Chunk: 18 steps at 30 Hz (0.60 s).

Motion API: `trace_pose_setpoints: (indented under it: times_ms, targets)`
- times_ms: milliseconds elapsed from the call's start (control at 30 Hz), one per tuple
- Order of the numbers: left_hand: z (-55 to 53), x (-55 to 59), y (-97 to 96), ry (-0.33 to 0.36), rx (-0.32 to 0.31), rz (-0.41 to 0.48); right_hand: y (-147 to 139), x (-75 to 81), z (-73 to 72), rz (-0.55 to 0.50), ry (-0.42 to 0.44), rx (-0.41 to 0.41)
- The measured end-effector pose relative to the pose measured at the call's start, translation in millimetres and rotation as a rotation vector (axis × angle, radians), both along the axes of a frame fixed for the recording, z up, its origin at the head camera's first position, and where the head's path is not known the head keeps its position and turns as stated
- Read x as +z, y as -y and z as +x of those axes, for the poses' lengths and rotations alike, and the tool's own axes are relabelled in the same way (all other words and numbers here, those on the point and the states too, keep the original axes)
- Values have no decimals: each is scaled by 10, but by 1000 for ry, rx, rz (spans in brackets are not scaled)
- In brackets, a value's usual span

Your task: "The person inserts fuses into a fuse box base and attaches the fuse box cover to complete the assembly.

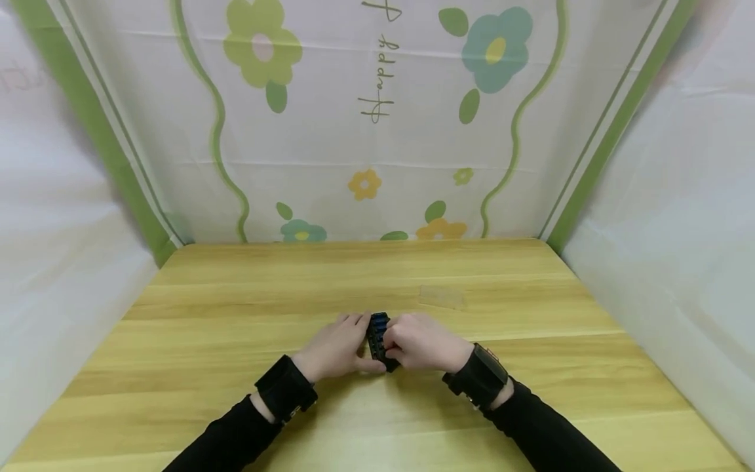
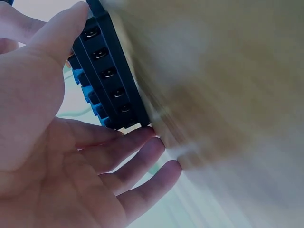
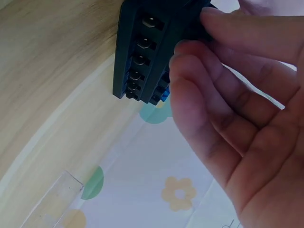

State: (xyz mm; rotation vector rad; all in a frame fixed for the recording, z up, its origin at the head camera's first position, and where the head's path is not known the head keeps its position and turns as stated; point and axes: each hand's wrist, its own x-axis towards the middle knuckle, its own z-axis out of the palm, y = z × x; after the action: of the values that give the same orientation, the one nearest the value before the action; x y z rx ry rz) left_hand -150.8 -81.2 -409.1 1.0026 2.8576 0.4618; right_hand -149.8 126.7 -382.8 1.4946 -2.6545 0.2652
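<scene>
A small, long black block (image 1: 375, 335) with blue parts on its top stands on the table between the two hands. Along its sides run rows of square openings with metal inside, plain in the left wrist view on the block (image 2: 109, 71). My left hand (image 1: 337, 347) holds it by its ends, thumb at the near end and fingertips at the far one. Curled over the block's right side, my right hand (image 1: 417, 342) has thumb and forefinger pinched on a dark part at its top, mostly hidden by the fingers (image 3: 190, 95).
The wooden table (image 1: 236, 295) reaches back to a white cloth wall (image 1: 330, 137) printed with flowers. White cloth also hangs at left and right. A clear flat strip (image 1: 441, 297) lies on the table beyond the right hand.
</scene>
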Motion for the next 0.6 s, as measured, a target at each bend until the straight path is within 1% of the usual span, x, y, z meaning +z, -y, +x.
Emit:
trace_pose_setpoints:
  times_ms: [200, 333, 600]
  targets:
    - [-38, 38, -47, 46, 26, 43, -24, 23, 3, -8, 1, 1]
    - [-80, 42, -56, 40, 16, 54, -34, 29, 5, -13, 8, -3]
    - [-130, 32, -48, 41, 23, 53, -46, 39, 5, 0, 24, -4]
